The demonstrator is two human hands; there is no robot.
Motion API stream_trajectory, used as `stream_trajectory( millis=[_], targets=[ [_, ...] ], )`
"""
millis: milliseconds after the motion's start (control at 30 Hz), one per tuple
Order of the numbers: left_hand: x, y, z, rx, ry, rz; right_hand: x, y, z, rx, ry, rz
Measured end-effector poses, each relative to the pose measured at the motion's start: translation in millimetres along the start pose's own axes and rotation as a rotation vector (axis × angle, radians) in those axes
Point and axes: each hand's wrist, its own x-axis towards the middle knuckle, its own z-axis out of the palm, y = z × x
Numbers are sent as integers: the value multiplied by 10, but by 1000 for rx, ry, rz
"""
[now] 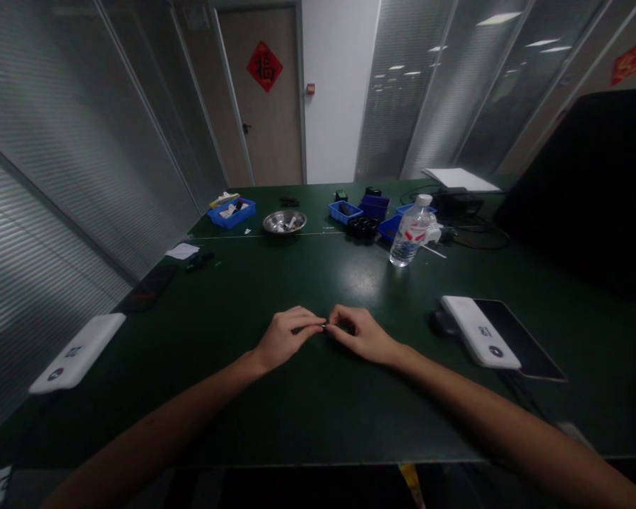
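My left hand (286, 338) and my right hand (361, 334) rest side by side on the dark green table (318, 417), fingertips meeting at the middle. Both are closed in a pinch around a small dark part (324, 327) held between them; it is too small and dim to name. Another dark bit shows under the right hand's fingers. Both forearms stretch in from the near edge.
A water bottle (410, 232) stands beyond the hands to the right. A white power bank (480, 331) lies on a dark tablet (519, 338) at right; another white one (78, 351) at left. Blue bins (232, 212), a metal bowl (284, 222) and cables sit at the far end.
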Motion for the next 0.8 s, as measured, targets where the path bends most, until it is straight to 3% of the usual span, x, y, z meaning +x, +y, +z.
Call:
stream_trajectory(
  millis=[267, 500, 800],
  targets=[
    [29, 30, -12, 86, -113, 5, -25, 32, -46, -208, 4, -26],
    [41, 17, -23, 27, -104, -63, 4, 11, -70, -327, -54, -65],
    [71, -220, -58, 98, -2, -71, -15, 11, -75, -469, -149, -76]
  ],
)
